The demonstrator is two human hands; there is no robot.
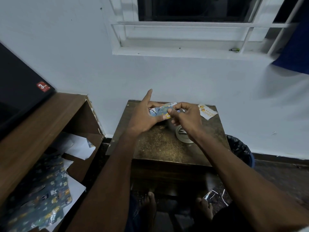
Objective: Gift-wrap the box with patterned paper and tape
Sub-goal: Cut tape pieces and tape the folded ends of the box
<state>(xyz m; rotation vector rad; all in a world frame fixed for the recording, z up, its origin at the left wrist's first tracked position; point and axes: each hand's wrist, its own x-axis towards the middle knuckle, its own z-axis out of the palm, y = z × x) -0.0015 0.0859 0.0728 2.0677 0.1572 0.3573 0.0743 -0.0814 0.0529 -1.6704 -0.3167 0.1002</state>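
Above the scuffed brown worktop [160, 144] at its 12 o'clock edge, both hands held the small box [163, 111] in glossy patterned paper (left hand [143, 118] cradling, forefinger straight; right hand [185, 116] pinching), clear tape roll [183, 133] beneath.

I read this as a home room: barred window [192, 24] upper centre, wooden shelf unit [38, 131] left, bin [240, 149] at right wall.

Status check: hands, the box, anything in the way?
Left hand holds wrapped box above table, index finger straight. Right hand pinches paper at box end. Tape roll on table under right wrist. Nothing blocking.
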